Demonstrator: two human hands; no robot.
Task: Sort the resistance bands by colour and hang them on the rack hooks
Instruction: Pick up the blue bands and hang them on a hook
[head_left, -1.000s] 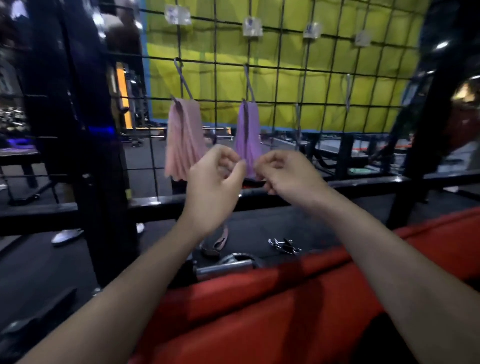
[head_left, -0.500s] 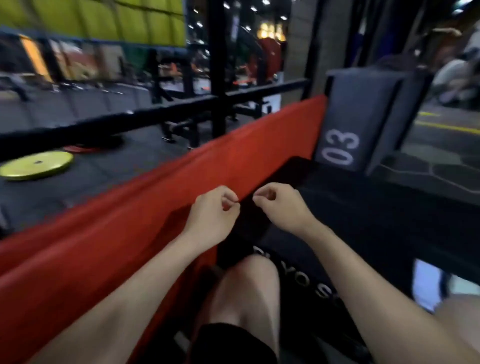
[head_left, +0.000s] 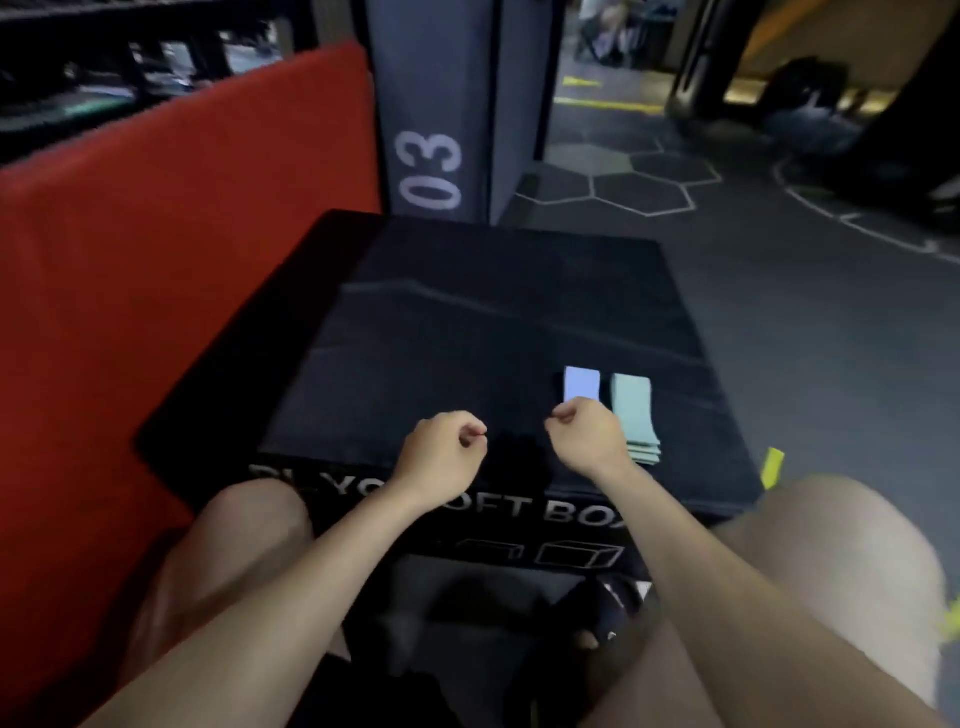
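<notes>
Hovering low centre of the frame, your right hand has its grip curled together on nothing, right at the near end of the lilac band. Green bands sit stacked just right of it. Your left hand is curled empty too. Both lots lie on the black soft box, red pad at left.

Two folded bands lie flat, side by side — a lilac-blue band and a stacked pale-green pile
</notes>
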